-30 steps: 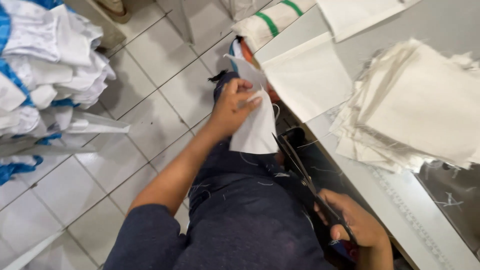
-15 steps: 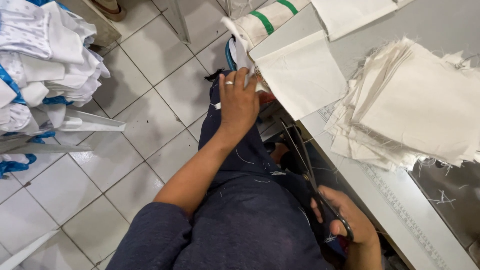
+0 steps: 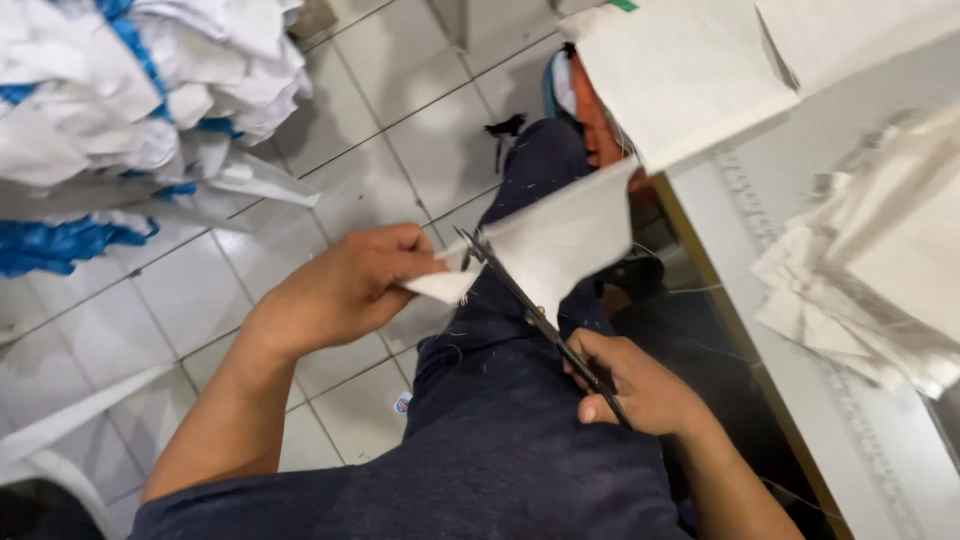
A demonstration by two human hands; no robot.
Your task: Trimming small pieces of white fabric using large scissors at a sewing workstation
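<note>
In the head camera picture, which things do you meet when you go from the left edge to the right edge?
Pile of white and blue fabric → left hand → white cloth piece held by it → right hand holding scissors → stack of white cloth pieces on the grey table.

— What sort of place is this?
— A sewing workshop: cut cloth pieces [image 3: 880, 270] stacked on a worktable [image 3: 850, 440], white and blue fabric [image 3: 120, 110] heaped on a tiled floor [image 3: 400, 130], loose threads [image 3: 690, 290] hanging at the table's edge.
</note>
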